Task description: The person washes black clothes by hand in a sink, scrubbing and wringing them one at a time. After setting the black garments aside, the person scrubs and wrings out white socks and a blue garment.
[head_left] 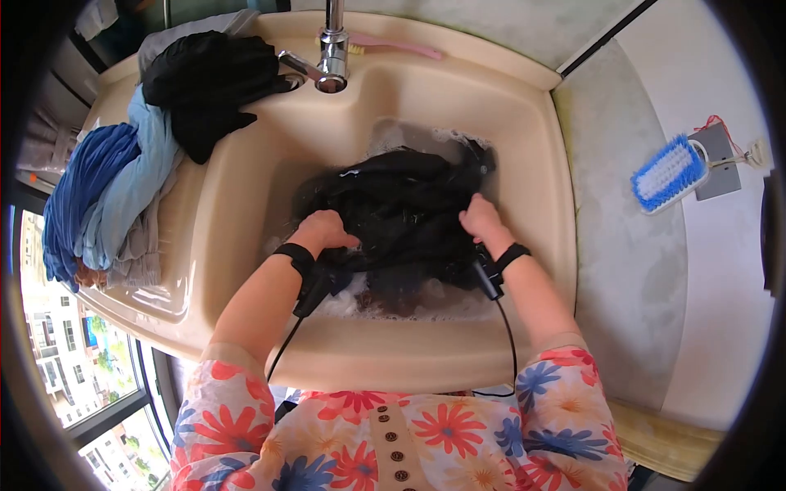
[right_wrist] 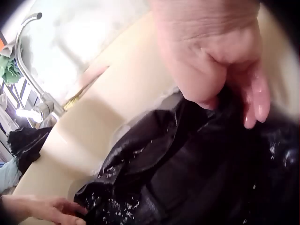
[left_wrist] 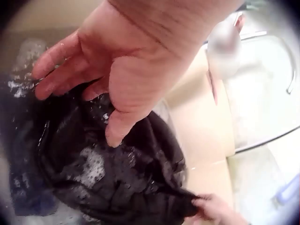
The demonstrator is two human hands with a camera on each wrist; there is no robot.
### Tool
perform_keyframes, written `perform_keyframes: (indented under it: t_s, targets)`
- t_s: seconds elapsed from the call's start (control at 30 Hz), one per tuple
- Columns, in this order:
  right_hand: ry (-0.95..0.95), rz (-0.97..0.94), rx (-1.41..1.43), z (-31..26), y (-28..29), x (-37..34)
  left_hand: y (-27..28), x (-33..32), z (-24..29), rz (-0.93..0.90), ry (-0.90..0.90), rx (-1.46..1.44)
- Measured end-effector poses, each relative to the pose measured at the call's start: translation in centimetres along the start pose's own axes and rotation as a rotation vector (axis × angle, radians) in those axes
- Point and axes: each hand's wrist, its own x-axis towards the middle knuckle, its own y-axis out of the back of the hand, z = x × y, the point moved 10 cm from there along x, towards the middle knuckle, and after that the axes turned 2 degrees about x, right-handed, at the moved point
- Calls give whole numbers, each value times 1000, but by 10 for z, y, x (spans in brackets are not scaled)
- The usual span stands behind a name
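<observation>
A soaked black garment [head_left: 401,204] lies bunched in soapy water in the sink [head_left: 385,344]. My left hand [head_left: 325,229] is at its left side. In the left wrist view that hand [left_wrist: 126,70] has its fingers apart and loosely bent, with the thumb tip [left_wrist: 114,136] right at the wet fabric [left_wrist: 117,173]. On the garment's right side my right hand [head_left: 483,221] pinches a fold. From the right wrist view, cloth [right_wrist: 187,122] runs up between the thumb and fingers of this hand [right_wrist: 220,65]. Dark blue fabric [left_wrist: 30,187] shows underwater beside the garment.
A metal faucet [head_left: 333,57] stands at the sink's back, with a pink brush [head_left: 401,45] behind it. Black clothing [head_left: 209,82] and blue clothing [head_left: 90,196] are heaped on the left ledge. A blue-and-white scrub brush [head_left: 670,173] hangs on the right wall.
</observation>
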Motion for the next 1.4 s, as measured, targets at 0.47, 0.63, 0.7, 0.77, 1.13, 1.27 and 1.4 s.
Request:
perform_keyframes:
  t_s: [0.47,0.63,0.7,0.77,1.13,1.27,1.4]
  targets:
    - [127,-199,-422,-7,-86,49,-45,94,-49,48,30,101]
    - [105,-18,-159,1,-48,50,-3,50,-49,-48,230,-137]
    - [196,179,-76,-6,-10,40,21,38,-63,24,218,-263]
    - [-72,93,312,35,-8,38,36,32,-79,107,190,-387]
    - [329,190,460,-39,169,-80,188,-75,-93,716,-7,-980]
    - [666,19,468,-93,164,-175,187,-84,-123,808,-53,-1280]
    - [911,-254,-24,-118,59,-236,155,-59,-127,618,-229,-1813]
